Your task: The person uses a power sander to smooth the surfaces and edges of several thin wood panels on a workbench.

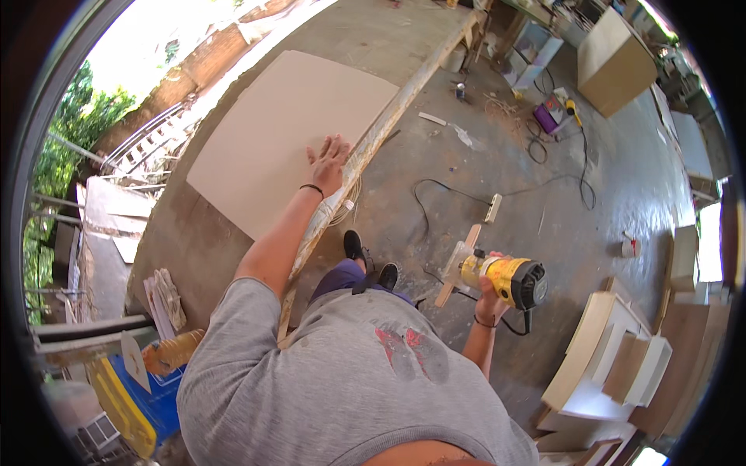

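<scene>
A large pale flat board [299, 105] lies on a long workbench [203, 233]. My left hand [329, 165] rests on the board near its right edge, palm down with the fingers spread. Out to my right, away from the bench, my right hand [489, 290] is wrapped round a yellow and black router [509, 278]. The router is tilted on its side, its base plate [454, 264] facing left. A light wooden strip [472, 234] lies across that base. The router's bit is not visible. From the router's black end a dark cord [513, 329] hangs down.
A power strip [493, 208] and its cable lie on the floor beyond the router. Farther off are a purple box [548, 116] with cords, a large wooden box [614, 62] and a small paint can [630, 248]. White panels [598, 349] stand at right. A blue bin [148, 388] is at lower left.
</scene>
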Available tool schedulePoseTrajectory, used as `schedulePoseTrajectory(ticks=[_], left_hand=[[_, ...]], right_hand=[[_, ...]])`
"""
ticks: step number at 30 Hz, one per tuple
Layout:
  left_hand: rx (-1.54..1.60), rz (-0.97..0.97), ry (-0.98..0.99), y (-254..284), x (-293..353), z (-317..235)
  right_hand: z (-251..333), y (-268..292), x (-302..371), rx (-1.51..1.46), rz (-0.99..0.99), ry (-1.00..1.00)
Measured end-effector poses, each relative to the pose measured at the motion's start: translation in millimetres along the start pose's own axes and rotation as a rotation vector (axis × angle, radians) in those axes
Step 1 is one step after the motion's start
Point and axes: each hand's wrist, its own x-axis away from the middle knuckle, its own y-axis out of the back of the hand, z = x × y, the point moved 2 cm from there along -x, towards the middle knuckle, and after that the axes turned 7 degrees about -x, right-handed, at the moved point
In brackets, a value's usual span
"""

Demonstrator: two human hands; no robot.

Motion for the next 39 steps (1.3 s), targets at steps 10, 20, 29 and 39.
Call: schedulePoseTrajectory(ticks=[10, 20, 29, 39], left_hand=[[0.15, 0.0, 0.046, 15, 4, -35], [1.039, -0.265, -0.767, 170, 153, -161], [1.188, -0.385, -0.836, 194, 171, -125], [1.581, 0.311, -0.683, 186, 179, -108]], right_hand=[[11, -23, 5, 0.081, 0.059, -0.013], [-6, -110, 45, -0.392, 0.211, -0.634], [31, -175, 59, -0.435, 0.437, -0.56], [-13, -115, 105, 0.281, 0.374, -0.275]])
